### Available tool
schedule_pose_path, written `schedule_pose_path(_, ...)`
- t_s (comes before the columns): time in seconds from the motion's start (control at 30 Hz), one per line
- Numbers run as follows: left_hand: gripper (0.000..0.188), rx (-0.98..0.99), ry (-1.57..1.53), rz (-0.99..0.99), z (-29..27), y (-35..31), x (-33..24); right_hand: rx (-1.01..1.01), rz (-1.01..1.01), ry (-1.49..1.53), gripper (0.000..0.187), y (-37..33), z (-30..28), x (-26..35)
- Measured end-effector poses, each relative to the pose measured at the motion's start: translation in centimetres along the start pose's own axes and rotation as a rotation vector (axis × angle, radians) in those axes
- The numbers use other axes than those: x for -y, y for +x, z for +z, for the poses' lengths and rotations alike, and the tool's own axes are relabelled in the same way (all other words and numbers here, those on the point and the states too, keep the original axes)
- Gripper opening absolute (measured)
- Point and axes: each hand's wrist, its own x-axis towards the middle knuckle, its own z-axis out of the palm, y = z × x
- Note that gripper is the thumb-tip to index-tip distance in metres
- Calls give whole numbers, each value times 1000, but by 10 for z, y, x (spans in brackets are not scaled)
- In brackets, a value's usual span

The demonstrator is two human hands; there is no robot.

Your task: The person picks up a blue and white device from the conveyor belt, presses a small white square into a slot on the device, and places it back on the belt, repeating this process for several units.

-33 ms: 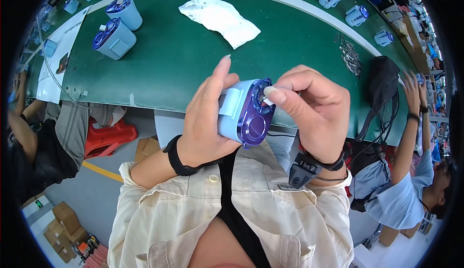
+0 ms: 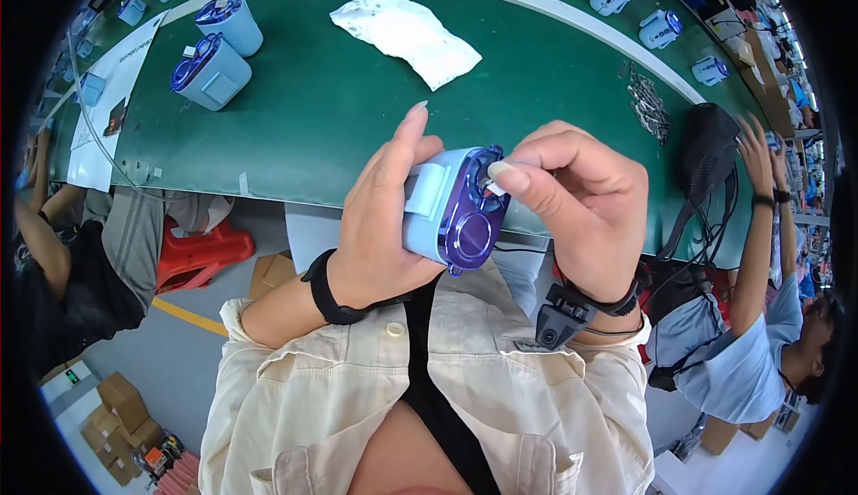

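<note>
Light-blue canister [image 2: 427, 227] held above near edge of the green surface [image 2: 295, 129]

My left hand [image 2: 377, 213] has its fingers clamped around this canister, before my chest. Right hand [image 2: 585, 191] pinches a small white tab [image 2: 494, 188] at the purple lid [image 2: 471, 213]. A crumpled white sheet [image 2: 407, 35] lies well apart, near the far edge.

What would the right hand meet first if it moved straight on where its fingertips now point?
Most likely the shiny purple top of the light-blue container held in the left hand. The right hand is very near; whether its fingertips touch the top is unclear.
</note>
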Motion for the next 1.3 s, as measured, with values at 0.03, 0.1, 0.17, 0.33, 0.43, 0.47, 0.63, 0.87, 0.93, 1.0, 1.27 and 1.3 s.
schedule_pose_path(0.03, 111, 7, -20, 2, 1, 0, 0, 6, -9, -4, 7, 0, 0, 0)
schedule_pose_path(0.1, 111, 15, -43, 4, 1, 0, 1, 16, -27, -11, 6, -1, -1, 0)
schedule_pose_path(0.17, 110, 12, -49, 15, 2, 1, 2, 8, -47, -16, 7, -2, -1, -1)
schedule_pose_path(0.33, 109, 5, -17, 16, 1, 3, 2, -37, -175, -115, 8, -5, 4, -8)
schedule_pose_path(0.43, 107, -14, -6, 23, 0, 3, 2, -54, -292, -241, 12, -6, 5, -12)
schedule_pose_path(0.47, 106, -25, 0, 26, 0, 3, 3, -53, -367, -319, 14, -6, 5, -13)
schedule_pose_path(0.63, 103, -34, 29, 57, -1, 4, 4, -11, -602, -528, 25, -5, 2, -17)
schedule_pose_path(0.87, 103, -103, 223, 314, 4, 7, 22, 78, -656, -856, 30, -15, -1, -10)
schedule_pose_path(0.93, 100, -134, 76, 271, 13, 4, 22, 89, -651, -874, 30, -16, -5, -11)
schedule_pose_path(1.0, 95, -197, -218, 176, 20, 0, 21, 119, -443, -468, 29, -12, -9, -14)
schedule_pose_path(1.27, 111, -18, -284, 140, 11, -2, 11, 130, -7, 338, 32, -4, 15, -22)
schedule_pose_path(1.3, 111, -13, -284, 139, 10, -3, 11, 146, 33, 407, 34, -4, 18, -22)
